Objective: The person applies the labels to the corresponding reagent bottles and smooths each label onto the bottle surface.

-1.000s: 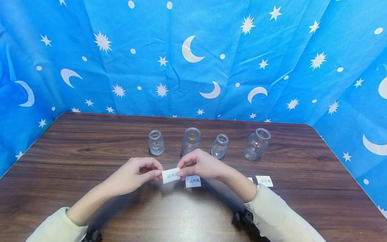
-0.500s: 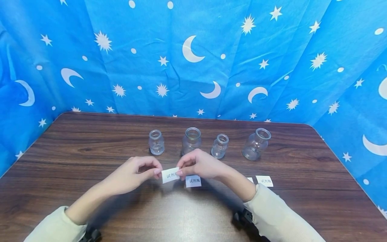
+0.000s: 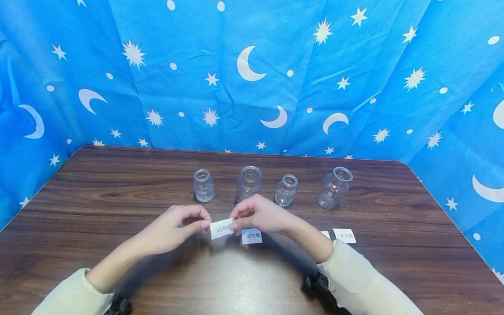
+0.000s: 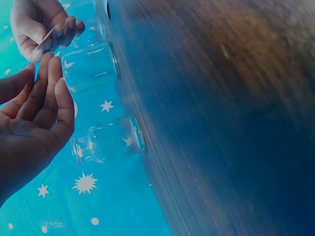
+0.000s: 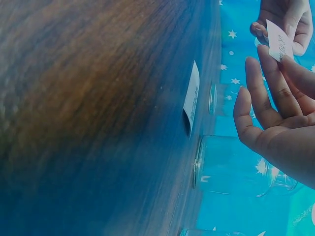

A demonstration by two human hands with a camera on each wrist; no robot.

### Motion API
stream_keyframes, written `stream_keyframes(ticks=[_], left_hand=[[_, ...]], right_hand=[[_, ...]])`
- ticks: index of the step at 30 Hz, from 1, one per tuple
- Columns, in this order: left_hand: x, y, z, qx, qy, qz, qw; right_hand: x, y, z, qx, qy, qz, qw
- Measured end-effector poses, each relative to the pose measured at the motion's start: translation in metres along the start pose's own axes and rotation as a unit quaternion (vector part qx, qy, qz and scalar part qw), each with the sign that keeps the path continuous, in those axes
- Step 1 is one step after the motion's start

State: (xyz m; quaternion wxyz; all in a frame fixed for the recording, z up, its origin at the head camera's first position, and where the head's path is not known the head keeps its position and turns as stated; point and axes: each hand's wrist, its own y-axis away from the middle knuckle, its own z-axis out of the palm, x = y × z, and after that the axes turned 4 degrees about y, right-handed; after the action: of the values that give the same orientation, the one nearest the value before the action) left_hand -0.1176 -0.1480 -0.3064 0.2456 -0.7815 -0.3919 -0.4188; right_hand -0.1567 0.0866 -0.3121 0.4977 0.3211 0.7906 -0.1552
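Between my two hands a small white paper label (image 3: 221, 229) with printed dark characters is held up over the table. My left hand (image 3: 179, 228) pinches its left edge between thumb and fingertips. At the label's right edge, the thumb and index finger of my right hand (image 3: 261, 214) pinch it, covering part of the print. In the right wrist view the same label (image 5: 279, 41) spans both hands. Just below the right fingers, a second printed label (image 3: 252, 236) lies on the table.
Clear glass jars stand in a row behind the hands: a small jar (image 3: 203, 187), a larger jar (image 3: 250, 179) partly hidden by the right hand, another small jar (image 3: 286, 191) and a large jar (image 3: 332, 189). Another label (image 3: 344, 236) lies right; one beside it is mostly covered.
The held label shifts very slightly; both hands keep their pinch on it and stay in nearly the same place. The jars and the labels on the table stay put.
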Motion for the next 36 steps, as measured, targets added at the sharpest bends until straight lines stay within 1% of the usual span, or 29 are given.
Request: stream_keyframes(ticks=[5,9,12,15,18,20,25,30,33,36], left_hand=[[0.0,0.0,0.001,0.009,-0.023,0.006,0.9997],[-0.001,-0.001,0.001,0.033,-0.046,0.018,0.9983],[-0.004,-0.001,-0.002,0.057,-0.06,0.021,0.9964],[-0.007,-0.001,-0.005,0.075,-0.075,0.011,0.9943],[-0.01,-0.001,-0.006,0.084,-0.076,-0.002,0.9936],[-0.012,-0.001,-0.006,0.085,-0.071,-0.006,0.9939],[-0.011,-0.002,-0.001,0.078,-0.051,-0.001,0.9956],[-0.005,-0.004,0.004,0.063,-0.029,0.012,0.9975],[-0.004,-0.005,0.007,0.055,-0.023,0.021,0.998],[-0.004,-0.006,0.01,0.052,-0.024,0.031,0.9979]], right_hand=[[0.0,0.0,0.0,0.002,-0.001,0.002,1.0],[0.001,0.001,-0.001,0.009,-0.014,0.005,0.9998],[0.003,0.002,-0.002,0.023,-0.023,0.003,0.9995],[0.002,0.004,-0.004,0.041,-0.039,0.003,0.9984],[0.001,0.004,-0.004,0.054,-0.059,-0.002,0.9968],[0.0,0.004,-0.003,0.054,-0.067,-0.007,0.9963],[-0.002,0.001,0.002,0.044,-0.079,-0.011,0.9959],[-0.002,-0.001,0.005,0.033,-0.077,-0.025,0.9962],[-0.001,-0.002,0.008,0.024,-0.089,-0.038,0.995],[-0.001,-0.003,0.012,0.021,-0.103,-0.041,0.9936]])
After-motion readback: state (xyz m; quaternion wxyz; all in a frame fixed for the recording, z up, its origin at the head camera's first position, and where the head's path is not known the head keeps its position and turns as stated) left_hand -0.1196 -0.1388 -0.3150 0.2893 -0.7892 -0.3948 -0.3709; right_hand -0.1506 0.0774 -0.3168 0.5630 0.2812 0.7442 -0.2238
